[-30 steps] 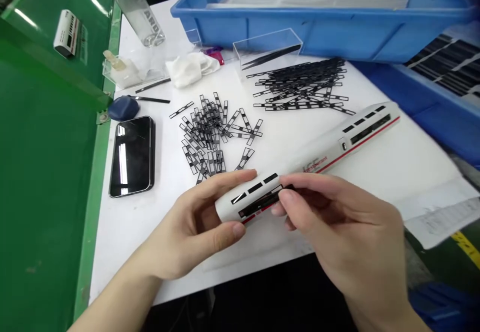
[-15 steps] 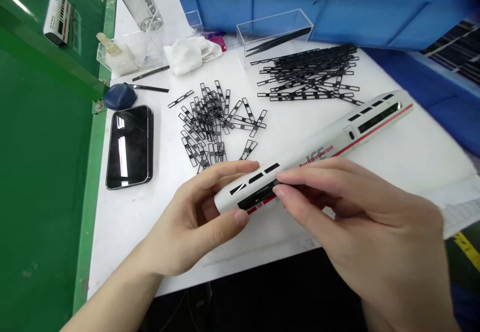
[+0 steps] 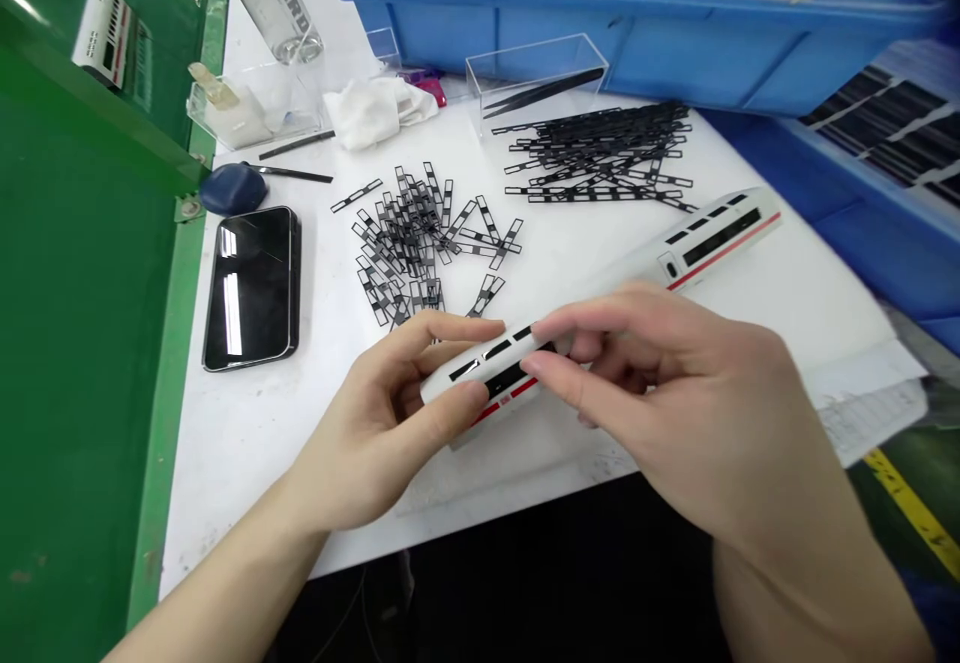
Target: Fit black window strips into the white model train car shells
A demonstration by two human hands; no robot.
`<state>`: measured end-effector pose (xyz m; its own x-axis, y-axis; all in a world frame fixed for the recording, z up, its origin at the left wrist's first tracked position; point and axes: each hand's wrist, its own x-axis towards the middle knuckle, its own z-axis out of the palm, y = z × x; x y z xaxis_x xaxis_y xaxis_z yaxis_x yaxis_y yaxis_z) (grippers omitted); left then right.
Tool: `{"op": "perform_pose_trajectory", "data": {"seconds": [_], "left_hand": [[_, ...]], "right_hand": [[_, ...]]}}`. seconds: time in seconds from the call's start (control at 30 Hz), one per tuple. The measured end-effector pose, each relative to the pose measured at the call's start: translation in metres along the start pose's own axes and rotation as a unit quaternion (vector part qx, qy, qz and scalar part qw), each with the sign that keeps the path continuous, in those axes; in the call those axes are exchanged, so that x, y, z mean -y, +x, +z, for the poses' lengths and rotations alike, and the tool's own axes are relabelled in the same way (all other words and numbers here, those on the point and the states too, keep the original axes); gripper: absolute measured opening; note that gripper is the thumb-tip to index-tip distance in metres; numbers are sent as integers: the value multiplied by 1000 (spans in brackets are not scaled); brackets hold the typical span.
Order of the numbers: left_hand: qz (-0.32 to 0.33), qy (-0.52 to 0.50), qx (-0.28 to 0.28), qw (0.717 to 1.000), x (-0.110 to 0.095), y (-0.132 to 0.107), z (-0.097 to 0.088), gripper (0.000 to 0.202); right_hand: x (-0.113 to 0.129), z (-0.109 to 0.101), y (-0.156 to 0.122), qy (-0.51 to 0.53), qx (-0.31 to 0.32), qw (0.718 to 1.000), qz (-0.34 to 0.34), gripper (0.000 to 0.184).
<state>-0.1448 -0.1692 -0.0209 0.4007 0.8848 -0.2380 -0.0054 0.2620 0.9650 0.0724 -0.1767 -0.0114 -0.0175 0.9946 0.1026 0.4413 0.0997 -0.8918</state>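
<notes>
A white model train car body (image 3: pixel 716 235) with a red stripe and dark windows lies slantwise across both hands. My left hand (image 3: pixel 367 433) is closed around its near left end, with the thumb pressing on the long dark window and the fingers behind. My right hand (image 3: pixel 675 403) grips the body around its middle, thumb and index finger at the right end of that window, and covers the lettering. Whether a loose window piece is under the fingertips is hidden. Behind the left hand lies a heap of small dark frame pieces (image 3: pixel 412 228).
Long black frame strips (image 3: pixel 600 158) lie behind the car. A phone (image 3: pixel 253 288) rests at left, near a blue lump (image 3: pixel 232 189) and white cloth (image 3: pixel 379 111). Tweezers (image 3: pixel 544 91) lean by a clear box (image 3: pixel 536 58). A blue bin (image 3: pixel 555 38) stands at the back.
My left thumb has moved up from the lower edge onto the dark window. My right hand has shifted left and now hides the lettering. The view has turned slightly.
</notes>
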Motion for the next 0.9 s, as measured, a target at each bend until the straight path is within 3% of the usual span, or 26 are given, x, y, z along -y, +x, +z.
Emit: {"op": "perform_pose_trajectory", "data": {"seconds": [0.23,0.43,0.5,0.67,0.9], "left_hand": [[50,52,-20,997,-1,0,6,26],[107,28,-85,990,5,-7,11,24],[135,28,-87,987,8,-10,12,25],[166,36,-64,983,11,-11,12,44],[147,27,-22,989,16,-11,11,59]], "right_hand": [[6,-4,7,24,32,998,37,11],[5,16,-23,120,-82,986,78,22],[6,25,-30,187,-63,975,100,20],[12,36,-24,368,7,921,127,36],[11,32,-17,429,59,892,128,45]]}}
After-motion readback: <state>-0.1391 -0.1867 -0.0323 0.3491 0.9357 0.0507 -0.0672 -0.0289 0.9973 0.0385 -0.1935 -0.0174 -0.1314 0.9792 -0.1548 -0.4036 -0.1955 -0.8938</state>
